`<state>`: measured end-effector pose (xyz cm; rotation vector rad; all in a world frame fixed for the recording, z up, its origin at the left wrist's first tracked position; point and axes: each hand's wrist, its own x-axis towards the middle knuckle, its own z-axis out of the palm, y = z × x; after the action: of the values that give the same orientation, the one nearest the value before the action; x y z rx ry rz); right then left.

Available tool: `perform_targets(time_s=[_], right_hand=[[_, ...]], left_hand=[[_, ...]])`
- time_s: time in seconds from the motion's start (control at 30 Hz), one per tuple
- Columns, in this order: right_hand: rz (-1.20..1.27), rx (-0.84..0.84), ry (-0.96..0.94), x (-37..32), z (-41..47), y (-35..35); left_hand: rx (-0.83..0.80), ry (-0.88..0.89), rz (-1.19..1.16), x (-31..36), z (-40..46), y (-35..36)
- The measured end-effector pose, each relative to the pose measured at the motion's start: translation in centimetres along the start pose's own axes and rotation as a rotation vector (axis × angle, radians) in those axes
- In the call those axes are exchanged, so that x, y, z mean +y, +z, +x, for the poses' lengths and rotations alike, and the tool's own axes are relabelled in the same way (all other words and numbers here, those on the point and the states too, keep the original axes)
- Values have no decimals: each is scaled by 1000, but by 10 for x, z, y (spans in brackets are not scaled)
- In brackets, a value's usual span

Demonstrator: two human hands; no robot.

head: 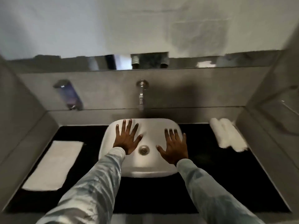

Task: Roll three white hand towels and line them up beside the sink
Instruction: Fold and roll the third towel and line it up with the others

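Observation:
A white sink sits in the middle of a black counter. My left hand and my right hand hover over the basin with fingers spread, palms down, holding nothing. Two rolled white towels lie side by side on the counter to the right of the sink, close to the right wall. A flat folded white towel lies on the counter to the left of the sink. The frame is somewhat blurred.
A wall-mounted tap hangs above the sink's back edge. A soap dispenser is fixed to the grey back wall at the left. Grey walls close in the counter on both sides. A mirror strip runs above.

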<state>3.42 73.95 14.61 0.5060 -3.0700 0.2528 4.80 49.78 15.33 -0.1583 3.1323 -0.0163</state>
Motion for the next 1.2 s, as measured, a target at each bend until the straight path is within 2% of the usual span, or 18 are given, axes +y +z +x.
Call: perform_targets(time_s=[0.13,0.33,0.6,0.7,0.77,0.87,0.9,1.07,1.2], right_hand=[[-3,-83,-174,-107,28,26],[39,-148,-389,-254,72,82],[45,-307,-439,-408,146,178],[51,-366,-398,-442,169,196],[70,-418,-317,-460,186,208],[100,-499,-213,-479,202,219],[117,-529,-187,-483,206,222],[217,-640,-45,-488,217,224],[295,-651,-7,-481,210,215]], left_hand=[[-42,-181,-16,-110,-32,8],[-118,-315,-92,-271,-57,56],[-371,-349,-236,-454,-48,152],[-362,-317,-261,-489,-35,165],[-298,-296,-341,-506,-22,171],[-270,-386,-477,-519,-4,168],[-219,-356,-434,-522,0,169],[-180,-278,-330,-526,15,167],[-221,-224,-397,-529,27,155]])
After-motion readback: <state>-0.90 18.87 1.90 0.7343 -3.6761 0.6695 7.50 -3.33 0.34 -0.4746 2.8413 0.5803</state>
